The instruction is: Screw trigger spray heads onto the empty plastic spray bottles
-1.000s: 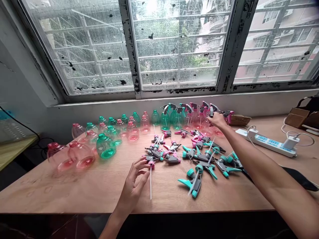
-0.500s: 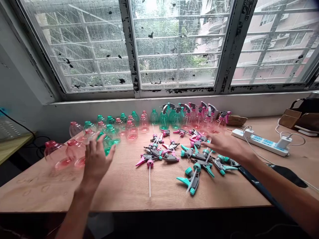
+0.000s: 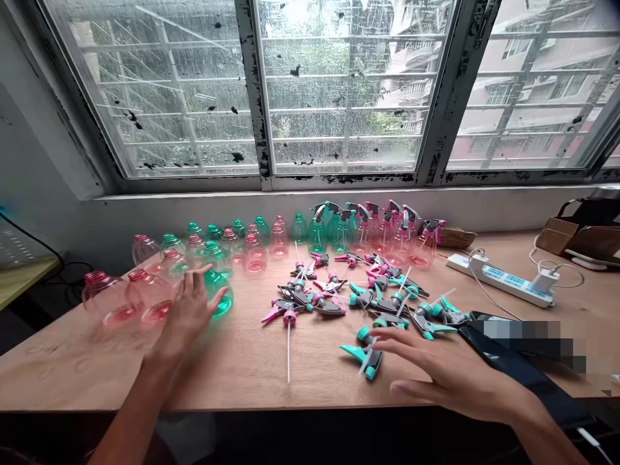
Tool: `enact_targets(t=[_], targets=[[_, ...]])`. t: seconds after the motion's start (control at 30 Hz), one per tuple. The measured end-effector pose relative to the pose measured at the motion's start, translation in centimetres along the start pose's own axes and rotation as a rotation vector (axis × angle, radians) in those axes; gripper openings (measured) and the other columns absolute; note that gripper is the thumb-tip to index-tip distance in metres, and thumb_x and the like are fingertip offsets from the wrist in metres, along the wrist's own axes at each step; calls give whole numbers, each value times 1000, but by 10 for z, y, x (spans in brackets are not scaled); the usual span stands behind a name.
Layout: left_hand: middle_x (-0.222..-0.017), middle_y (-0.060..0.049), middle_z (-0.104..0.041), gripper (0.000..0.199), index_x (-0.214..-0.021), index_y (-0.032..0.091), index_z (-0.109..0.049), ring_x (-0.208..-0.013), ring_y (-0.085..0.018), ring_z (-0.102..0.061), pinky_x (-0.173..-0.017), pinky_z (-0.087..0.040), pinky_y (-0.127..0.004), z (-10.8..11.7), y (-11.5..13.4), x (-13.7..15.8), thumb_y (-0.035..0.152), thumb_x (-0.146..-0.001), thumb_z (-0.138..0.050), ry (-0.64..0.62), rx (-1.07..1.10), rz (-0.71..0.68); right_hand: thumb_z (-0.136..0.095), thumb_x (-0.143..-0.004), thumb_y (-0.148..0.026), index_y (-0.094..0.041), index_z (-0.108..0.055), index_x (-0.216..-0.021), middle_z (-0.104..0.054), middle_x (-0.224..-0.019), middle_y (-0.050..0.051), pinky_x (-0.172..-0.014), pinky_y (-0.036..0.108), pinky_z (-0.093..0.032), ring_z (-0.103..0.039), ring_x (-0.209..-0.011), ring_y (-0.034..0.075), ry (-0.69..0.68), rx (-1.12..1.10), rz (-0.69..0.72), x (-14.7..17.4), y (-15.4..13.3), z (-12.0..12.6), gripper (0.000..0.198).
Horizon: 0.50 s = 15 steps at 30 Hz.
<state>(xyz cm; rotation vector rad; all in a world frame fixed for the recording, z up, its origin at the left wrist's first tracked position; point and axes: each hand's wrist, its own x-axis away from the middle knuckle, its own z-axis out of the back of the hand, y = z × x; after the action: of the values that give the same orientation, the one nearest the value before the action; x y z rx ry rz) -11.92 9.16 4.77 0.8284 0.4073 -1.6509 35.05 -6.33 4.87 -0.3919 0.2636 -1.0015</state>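
"Where is the left hand point(image 3: 188, 309)?"

"At a green bottle point(image 3: 223, 302), left side of the wooden table point(image 3: 242, 374) — thumb and fingers apart, but whether they grip it, one cannot tell."

"And the right hand point(image 3: 450, 371)?"

"Fingers extended, loosely spread — beside a teal-and-gray spray head point(image 3: 372, 363)."

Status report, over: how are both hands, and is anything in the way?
Left hand at rounded green plastic bottle, grip unclear. Right hand open by grey and teal plastic spray trigger. Rounded pink plastic bottle beside left hand, possibly obstructing.
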Motion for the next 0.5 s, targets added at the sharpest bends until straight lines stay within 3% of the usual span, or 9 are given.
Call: enact_targets(t=[0.1, 0.3, 0.4, 0.5], targets=[[-124, -18, -53, 57, -138, 18, -43, -122, -45, -54, -101, -47, -63, 8, 23, 21, 52, -93, -50, 1, 21, -13, -57, -97, -54, -45, -53, -142, -48, -157, -3, -108, 47, -51, -53, -137, 33, 7, -24, 31, 2, -8, -10, 45], [-124, -12, -53, 57, -145, 30, -34, -119, -39, -56, -100, -50, -60, 11, 72, 61, 56, -95, -47, -40, 97, -42, -55, -100, -49, -37, -53, -143, -40, -162, 3, -116, 49, -42, -38, -148, 31, -39, -104, 67, -1, -14, -22, 44], [-136, -15, -51, 59, -151, 31, -26, -128, -39, -53, -103, -48, -60, 4, 79, 64, 51, -98, -45, -77, 109, -42, -55, -100, -47, -37, -51, -146, -39, -162, 5, -117, 49, -41, -38, -148, 32, -4, -109, 61, -6, -11, -28, 47], [-154, -21, -40, 71, -158, 25, -12, -143, -40, -42, -111, -41, -59, -6, 70, 50, 44, -99, -47, -121, 74, -3, -56, -100, -44, -35, -47, -149, -37, -164, 6, -119, 51, -37, -32, -151, 32, 21, -99, 66, -12, -8, -35, 50]])
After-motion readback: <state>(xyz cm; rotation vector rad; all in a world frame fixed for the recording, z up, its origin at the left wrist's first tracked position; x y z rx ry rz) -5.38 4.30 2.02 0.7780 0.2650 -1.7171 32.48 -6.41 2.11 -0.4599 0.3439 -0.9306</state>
